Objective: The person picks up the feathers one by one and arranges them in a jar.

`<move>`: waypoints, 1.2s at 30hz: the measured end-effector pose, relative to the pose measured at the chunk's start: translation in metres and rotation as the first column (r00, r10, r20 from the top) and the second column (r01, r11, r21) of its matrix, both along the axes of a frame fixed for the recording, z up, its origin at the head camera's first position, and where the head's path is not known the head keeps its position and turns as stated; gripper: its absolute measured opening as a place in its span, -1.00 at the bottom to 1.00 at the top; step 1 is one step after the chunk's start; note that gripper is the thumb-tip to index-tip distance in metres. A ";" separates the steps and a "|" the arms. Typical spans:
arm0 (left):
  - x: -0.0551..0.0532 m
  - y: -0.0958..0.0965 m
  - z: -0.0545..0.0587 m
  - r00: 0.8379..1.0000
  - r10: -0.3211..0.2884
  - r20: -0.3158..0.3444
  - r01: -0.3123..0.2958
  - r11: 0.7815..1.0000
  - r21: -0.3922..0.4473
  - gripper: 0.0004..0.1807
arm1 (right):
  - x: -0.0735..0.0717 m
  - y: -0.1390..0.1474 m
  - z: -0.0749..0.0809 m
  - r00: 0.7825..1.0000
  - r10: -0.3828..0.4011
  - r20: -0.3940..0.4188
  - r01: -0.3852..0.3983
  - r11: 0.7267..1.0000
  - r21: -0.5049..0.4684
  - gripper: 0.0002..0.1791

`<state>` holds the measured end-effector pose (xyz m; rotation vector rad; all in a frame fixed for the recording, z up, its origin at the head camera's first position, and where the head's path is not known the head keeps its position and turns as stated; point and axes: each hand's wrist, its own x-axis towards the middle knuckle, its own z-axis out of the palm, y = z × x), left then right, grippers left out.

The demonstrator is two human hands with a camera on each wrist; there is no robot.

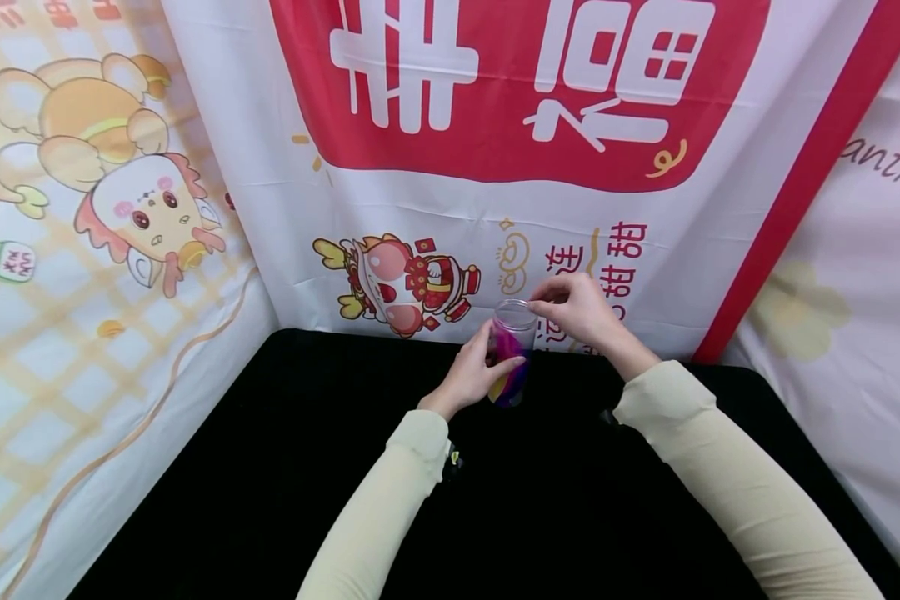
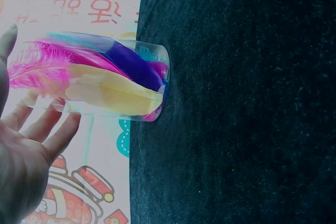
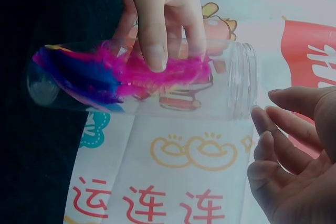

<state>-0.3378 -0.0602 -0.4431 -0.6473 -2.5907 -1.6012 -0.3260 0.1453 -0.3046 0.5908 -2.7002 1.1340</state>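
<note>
A clear cylindrical plastic jar [image 1: 513, 337] with a threaded, uncovered mouth stands upright at the back of the black table. Inside lie colourful feathers [image 2: 113, 85]: pink, yellow, purple and blue; the brightest pink one reaches partway up the jar. My left hand [image 1: 467, 373] grips the jar's side, its thumb across the near face and its fingers behind. At the jar's mouth is my right hand [image 1: 576, 310], its loosely bent fingertips touching or very near the rim. In the right wrist view, the thumb is apart from the rim, and I see nothing between the fingers.
The black table [image 1: 270, 492] stretches toward me. Right behind the jar hangs a white and red printed cloth [image 1: 435, 200]. More printed cloths hang at the left [image 1: 82, 350] and the right [image 1: 847, 333].
</note>
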 end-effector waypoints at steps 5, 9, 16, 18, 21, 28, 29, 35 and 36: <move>0.000 0.000 0.000 1.000 0.007 -0.003 -0.007 1.000 0.001 -0.14 | 0.002 0.011 0.000 1.000 0.008 0.003 -0.007 1.000 -0.019 -0.85; 0.000 0.000 0.001 1.000 0.006 -0.007 -0.006 1.000 0.013 -0.16 | 0.004 0.019 -0.001 1.000 -0.010 -0.023 0.009 1.000 -0.021 -0.82; 0.001 -0.001 0.003 1.000 0.019 -0.018 -0.019 1.000 0.015 -0.17 | 0.007 0.032 -0.003 0.999 -0.039 -0.032 0.038 0.999 -0.023 -0.83; 0.001 -0.001 0.003 0.999 0.032 -0.023 -0.032 0.999 0.009 -0.15 | 0.007 0.034 -0.004 0.999 -0.025 -0.028 0.024 0.999 -0.024 -0.83; 0.002 -0.001 0.003 0.998 0.049 -0.031 -0.049 0.999 -0.003 -0.11 | 0.008 0.037 -0.007 0.999 -0.022 -0.023 0.021 0.999 -0.029 -0.81; 0.004 -0.005 0.001 0.991 0.112 -0.070 -0.117 0.991 -0.065 0.02 | 0.009 0.051 -0.015 0.999 -0.040 -0.019 0.039 0.998 -0.044 -0.80; 0.004 -0.006 0.001 0.991 0.117 -0.071 -0.122 0.990 -0.072 0.03 | 0.009 0.055 -0.017 0.999 -0.048 -0.011 0.047 0.998 -0.044 -0.80; 0.005 -0.012 -0.001 0.992 0.123 -0.035 -0.126 0.987 -0.100 0.01 | 0.014 0.080 -0.027 0.995 -0.080 0.052 0.082 0.995 -0.049 -0.71; 0.005 -0.014 -0.002 0.992 0.126 -0.034 -0.129 0.986 -0.108 0.00 | 0.015 0.084 -0.028 0.995 -0.085 0.051 0.087 0.995 -0.049 -0.71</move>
